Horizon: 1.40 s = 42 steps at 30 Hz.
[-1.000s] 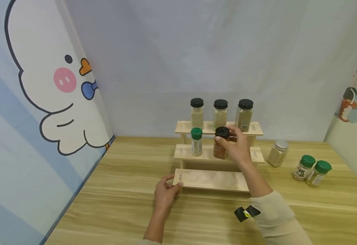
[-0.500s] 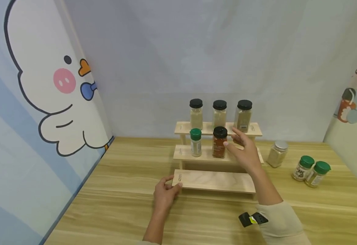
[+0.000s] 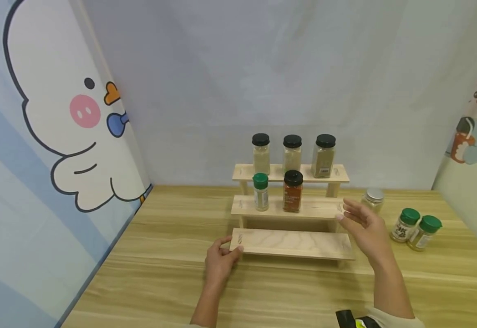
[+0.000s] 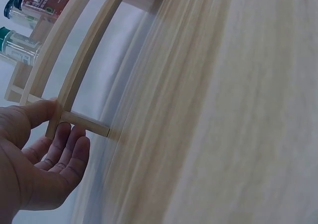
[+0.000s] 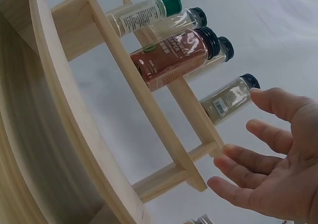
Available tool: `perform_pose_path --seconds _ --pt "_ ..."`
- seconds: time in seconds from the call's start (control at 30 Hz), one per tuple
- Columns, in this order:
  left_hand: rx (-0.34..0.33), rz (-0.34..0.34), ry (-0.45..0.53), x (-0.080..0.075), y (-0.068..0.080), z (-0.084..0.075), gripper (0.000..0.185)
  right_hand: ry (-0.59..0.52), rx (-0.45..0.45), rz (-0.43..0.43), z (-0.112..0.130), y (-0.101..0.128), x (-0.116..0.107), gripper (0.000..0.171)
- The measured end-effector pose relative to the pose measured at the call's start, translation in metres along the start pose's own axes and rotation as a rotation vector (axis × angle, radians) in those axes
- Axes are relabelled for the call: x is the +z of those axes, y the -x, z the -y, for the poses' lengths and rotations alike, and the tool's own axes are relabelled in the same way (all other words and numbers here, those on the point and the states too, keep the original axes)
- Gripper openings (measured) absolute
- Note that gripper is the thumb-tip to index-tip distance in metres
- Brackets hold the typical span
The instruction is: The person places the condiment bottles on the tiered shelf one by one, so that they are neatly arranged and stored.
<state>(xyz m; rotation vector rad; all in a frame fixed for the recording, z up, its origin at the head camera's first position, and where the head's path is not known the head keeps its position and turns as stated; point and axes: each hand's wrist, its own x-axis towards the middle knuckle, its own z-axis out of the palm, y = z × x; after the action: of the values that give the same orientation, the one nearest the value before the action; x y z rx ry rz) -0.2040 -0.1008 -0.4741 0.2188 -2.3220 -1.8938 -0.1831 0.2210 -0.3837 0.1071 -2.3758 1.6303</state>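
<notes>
My left hand (image 3: 220, 260) pinches front left end of wooden rack (image 3: 291, 243); right hand (image 3: 365, 231), fingers loosely spread, holds nothing, near silver-lidded jar (image 3: 374, 197) right of rack. Stray swing could knock jar; left tug could topple rack's red jar (image 3: 292, 197).

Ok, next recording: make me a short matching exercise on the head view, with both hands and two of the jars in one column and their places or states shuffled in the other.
1. Left grip
2. Right grip
3. Red jar
4. Silver-lidded jar

A. Standing on the middle shelf
B. Right of the middle shelf, partly hidden
C. Holding the left end of the bottom shelf
D. Holding nothing

Pairs: 1-C, 2-D, 3-A, 4-B
</notes>
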Motion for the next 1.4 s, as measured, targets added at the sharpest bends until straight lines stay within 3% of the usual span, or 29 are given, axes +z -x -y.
perform_pose_path --seconds 0.2,0.47,0.67,0.8,0.9,1.2,1.4 --pt "0.004 0.002 -0.016 -0.003 0.001 0.000 0.046 0.018 0.030 0.044 -0.010 0.015 -0.015 0.061" --pt "-0.002 -0.005 0.012 0.000 -0.001 -0.001 0.045 0.167 -0.025 0.134 -0.026 0.023 -0.053 0.061" --pt "-0.004 -0.001 0.041 0.001 -0.001 -0.001 0.047 0.211 0.046 0.098 -0.040 0.027 -0.069 0.061" --pt "-0.015 0.003 0.031 0.001 0.000 0.000 0.048 0.263 0.088 -0.028 -0.052 0.030 -0.079 0.060" --pt "-0.016 0.011 0.030 0.002 0.000 0.002 0.047 0.256 0.110 -0.172 -0.059 0.033 -0.085 0.052" --pt "-0.011 0.012 0.033 0.003 0.001 0.001 0.047 0.002 0.209 -0.655 -0.067 0.028 -0.077 0.032" --pt "-0.009 0.007 0.034 0.002 0.001 0.000 0.047 0.007 0.179 -0.860 -0.078 0.020 -0.075 0.034"
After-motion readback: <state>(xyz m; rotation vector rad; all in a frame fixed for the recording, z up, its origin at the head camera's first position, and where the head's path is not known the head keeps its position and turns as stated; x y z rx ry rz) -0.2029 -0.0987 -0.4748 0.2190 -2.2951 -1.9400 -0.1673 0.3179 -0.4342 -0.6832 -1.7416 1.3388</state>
